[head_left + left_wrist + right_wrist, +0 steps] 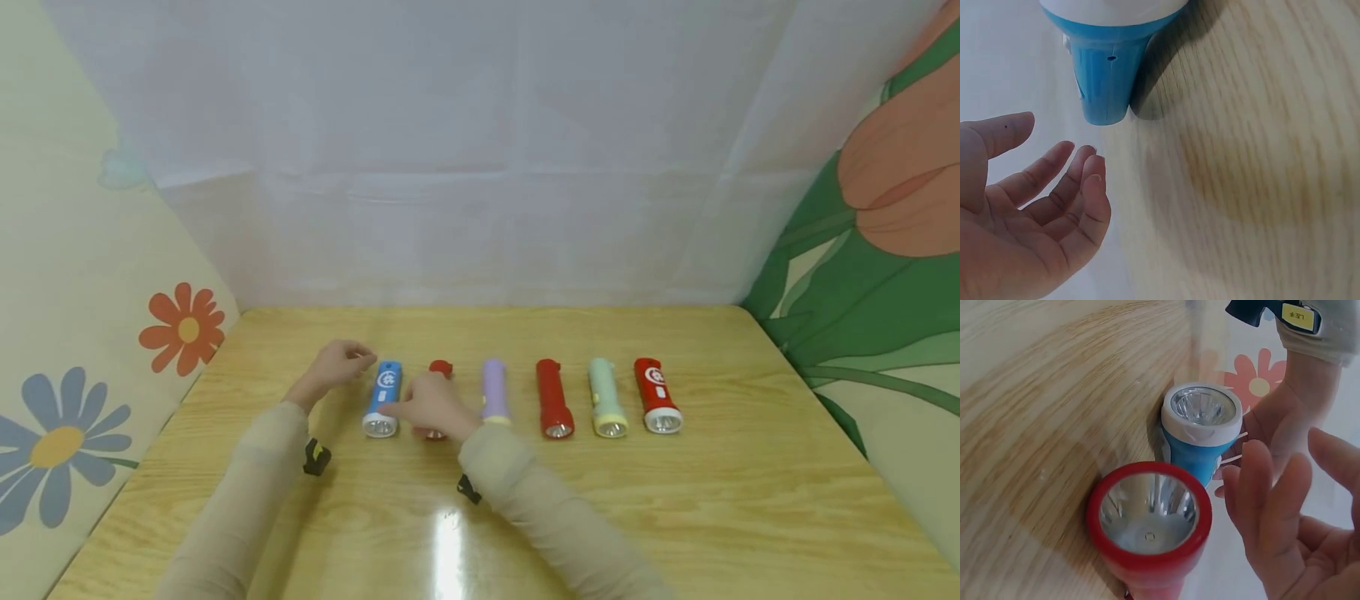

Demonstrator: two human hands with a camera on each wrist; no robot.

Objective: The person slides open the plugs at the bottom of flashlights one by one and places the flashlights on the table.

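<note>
A row of flashlights lies on the wooden table, lenses toward me. At its left end is a blue flashlight [386, 385] with a white head. My left hand [340, 363] hovers just left of its tail, fingers loosely bent and holding nothing; the left wrist view shows a gap between this hand [1041, 215] and the blue flashlight [1107, 78]. Over a red flashlight [441, 367], second from left, my right hand [437, 403] hides much of its body. In the right wrist view, these fingers [1282, 509] are spread apart beside the red flashlight [1147, 565], gripping nothing.
Rightward along the row lie a purple flashlight [494, 387], another red flashlight [551, 390], a mint-green flashlight [604, 387] and a red flashlight with a white head [651, 387]. A white sheet [480, 233] hangs behind the table [712, 517]. Flower-patterned panels [60, 292] flank it.
</note>
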